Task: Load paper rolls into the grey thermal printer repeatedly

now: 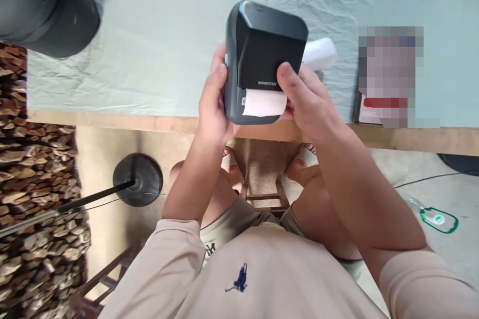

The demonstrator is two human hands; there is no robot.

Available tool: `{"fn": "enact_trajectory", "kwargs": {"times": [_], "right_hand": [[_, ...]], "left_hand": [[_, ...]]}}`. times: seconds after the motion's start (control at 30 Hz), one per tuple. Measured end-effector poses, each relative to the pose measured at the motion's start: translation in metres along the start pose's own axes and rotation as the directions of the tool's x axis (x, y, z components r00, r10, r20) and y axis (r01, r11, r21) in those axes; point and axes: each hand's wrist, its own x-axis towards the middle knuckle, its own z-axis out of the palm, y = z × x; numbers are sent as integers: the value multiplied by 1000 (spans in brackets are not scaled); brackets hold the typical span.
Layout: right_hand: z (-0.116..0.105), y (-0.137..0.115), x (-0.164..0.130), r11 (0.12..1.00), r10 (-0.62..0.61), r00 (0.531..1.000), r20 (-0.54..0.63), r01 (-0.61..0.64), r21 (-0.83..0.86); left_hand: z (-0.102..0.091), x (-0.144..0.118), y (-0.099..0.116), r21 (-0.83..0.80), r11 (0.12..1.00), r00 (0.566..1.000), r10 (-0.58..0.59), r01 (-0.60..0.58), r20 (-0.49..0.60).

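A dark grey and black label printer (267,52) is held up over the front edge of the table. White label paper (265,103) sticks out of the slot at its lower end. My left hand (216,102) grips the printer's left side, thumb along the edge. My right hand (309,92) closes on the lower right side, its thumb on the black cover above the paper. The fingers beneath the printer are hidden. Just behind my right hand, a white roll (320,53) lies on the cloth.
A pale green cloth (160,50) covers the wooden-edged table (149,123). At the left back stands a large black object (48,7). A blurred-out item (389,70) lies at the right. Below are a round black stand base (137,179), stacked firewood (37,184) and a green-handled clear container (438,219).
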Motion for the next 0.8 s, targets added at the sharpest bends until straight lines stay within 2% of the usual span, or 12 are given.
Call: {"fn": "enact_trajectory", "kwargs": {"times": [0.1, 0.3, 0.43, 0.5, 0.57, 0.63, 0.73, 0.8], "right_hand": [[-1, 2, 0, 999, 2, 999, -35, 0, 42], [-9, -2, -1, 998, -16, 997, -74, 12, -54], [-15, -7, -1, 998, -27, 999, 30, 28, -54], [-21, -11, -2, 997, 7, 997, 79, 0, -79], [-28, -16, -3, 989, 48, 991, 122, -31, -143], [-35, -20, -5, 970, 58, 990, 126, -27, -240], [-41, -25, -10, 944, -13, 999, -41, -1, -329], [-43, -30, -14, 959, -87, 973, -216, 23, -282]], "left_hand": [[-7, 4, -6, 14, 995, 995, -100, 100, -16], [-8, 10, -9, 76, 992, 988, -89, 99, -126], [-5, 10, -8, 65, 987, 973, -130, 145, -192], [-6, 10, -9, 24, 987, 961, -146, 156, -237], [-6, 10, -10, -48, 989, 955, -150, 142, -257], [-5, 8, -10, -136, 982, 961, -161, 132, -225], [0, 4, -9, -215, 960, 964, -215, 179, -158], [3, 1, -10, -217, 952, 962, -245, 215, -124]]}}
